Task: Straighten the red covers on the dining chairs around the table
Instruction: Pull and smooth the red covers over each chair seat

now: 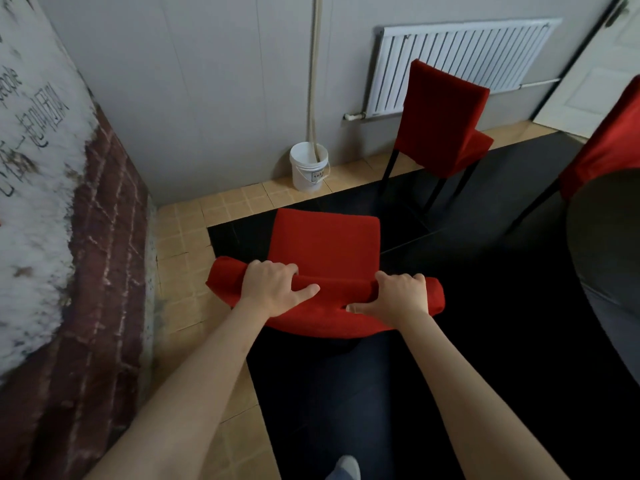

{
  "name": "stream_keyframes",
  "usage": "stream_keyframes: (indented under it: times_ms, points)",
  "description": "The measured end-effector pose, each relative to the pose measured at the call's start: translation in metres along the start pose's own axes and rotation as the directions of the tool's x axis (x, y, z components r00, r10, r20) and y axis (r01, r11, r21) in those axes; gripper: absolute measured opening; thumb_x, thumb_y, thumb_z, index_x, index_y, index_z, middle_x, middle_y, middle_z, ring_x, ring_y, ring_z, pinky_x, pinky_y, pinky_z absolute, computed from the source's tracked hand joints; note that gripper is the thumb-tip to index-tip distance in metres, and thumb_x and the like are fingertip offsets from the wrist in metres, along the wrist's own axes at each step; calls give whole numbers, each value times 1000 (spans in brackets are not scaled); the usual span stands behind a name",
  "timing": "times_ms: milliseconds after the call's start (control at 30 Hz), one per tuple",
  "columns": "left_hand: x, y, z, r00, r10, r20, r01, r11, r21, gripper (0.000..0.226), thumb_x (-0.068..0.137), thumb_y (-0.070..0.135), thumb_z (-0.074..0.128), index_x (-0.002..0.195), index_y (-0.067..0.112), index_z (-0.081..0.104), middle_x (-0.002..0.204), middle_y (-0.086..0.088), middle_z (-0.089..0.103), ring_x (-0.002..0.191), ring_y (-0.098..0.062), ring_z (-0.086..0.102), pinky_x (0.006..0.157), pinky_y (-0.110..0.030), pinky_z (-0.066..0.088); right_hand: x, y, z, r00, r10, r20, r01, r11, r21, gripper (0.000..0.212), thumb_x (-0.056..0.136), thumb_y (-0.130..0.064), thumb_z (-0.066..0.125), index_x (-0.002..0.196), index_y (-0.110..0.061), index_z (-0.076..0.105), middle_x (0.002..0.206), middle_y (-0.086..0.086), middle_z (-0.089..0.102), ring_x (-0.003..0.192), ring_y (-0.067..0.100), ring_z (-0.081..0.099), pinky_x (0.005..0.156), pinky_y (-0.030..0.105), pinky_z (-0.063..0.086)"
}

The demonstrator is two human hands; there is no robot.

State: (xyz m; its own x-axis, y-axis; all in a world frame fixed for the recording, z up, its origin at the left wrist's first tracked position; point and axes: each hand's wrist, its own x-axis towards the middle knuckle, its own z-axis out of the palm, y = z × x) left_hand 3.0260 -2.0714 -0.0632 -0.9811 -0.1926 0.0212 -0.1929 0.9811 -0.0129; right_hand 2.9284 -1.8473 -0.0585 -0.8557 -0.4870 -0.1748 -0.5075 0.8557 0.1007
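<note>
Brick-patterned wallpaper [100, 258] fills the left side, tan floor tiles [180, 237] run along the grey wall, and a dark floor spreads to the right; near the middle stands the closest chair, seen from above and behind, its red cover [325, 244] lying over the seat and rolled fat across the top of the backrest; the left hand [273, 287] grips that top edge left of centre, fingers curled over the far side and thumb along the near face; the right hand [398, 296] holds the same edge further right, well apart from the left; the cloth looks soft, plush and light, likely to stretch and bunch rather than slide, so taking it at the padded top edge and tugging evenly with both hands seems the sound hold; farther right a white bucket [309, 168], a second covered chair [443, 123] below the radiator [460, 60], a third chair [609, 147] and the table [606, 237] at the right edge.
</note>
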Motion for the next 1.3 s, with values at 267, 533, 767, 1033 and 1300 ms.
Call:
stream_keyframes:
  times_ms: [267, 533, 767, 1033, 1300]
  points:
    - [-20, -41, 4, 990, 144, 11, -144, 989, 19, 79, 74, 83, 13, 102, 27, 62, 80, 7, 65, 74, -13, 60, 77, -32, 42, -51, -51, 5, 993, 120, -15, -119, 991, 65, 77, 54, -98, 34, 84, -28, 43, 64, -9, 45, 75, 18, 55, 92, 40, 39]
    - [-9, -60, 1, 974, 226, 2, -226, 974, 22, 83, 72, 86, 8, 96, 28, 62, 74, 8, 60, 67, -11, 55, 71, -32, 40, -56, -73, -1, 982, 189, -1, -188, 977, 101, 77, 58, -96, 40, 89, -26, 46, 82, -4, 63, 86, 21, 61, 96, 41, 38]
    - [19, -56, -1, 974, 220, -52, -218, 975, 37, 85, 72, 84, 6, 101, 27, 63, 75, 7, 63, 69, -13, 57, 70, -31, 37, -30, -61, -12, 977, 213, 21, -214, 971, 110, 76, 56, -97, 41, 85, -27, 48, 70, -9, 51, 79, 17, 56, 94, 40, 38]
    - [72, -49, -8, 975, 214, -60, -212, 977, 36, 91, 72, 83, 5, 111, 25, 62, 84, 2, 67, 78, -18, 60, 70, -33, 36, 23, -36, -23, 975, 214, 56, -218, 972, 84, 81, 50, -99, 38, 89, -29, 53, 79, -10, 59, 87, 17, 59, 94, 41, 37]
    - [88, -48, -5, 961, 263, -83, -261, 965, 30, 85, 73, 82, 8, 103, 24, 64, 68, 5, 55, 65, -15, 52, 65, -31, 35, 39, -25, -22, 981, 178, 73, -184, 980, 72, 86, 48, -100, 36, 94, -32, 57, 79, -13, 58, 85, 15, 58, 81, 35, 36]
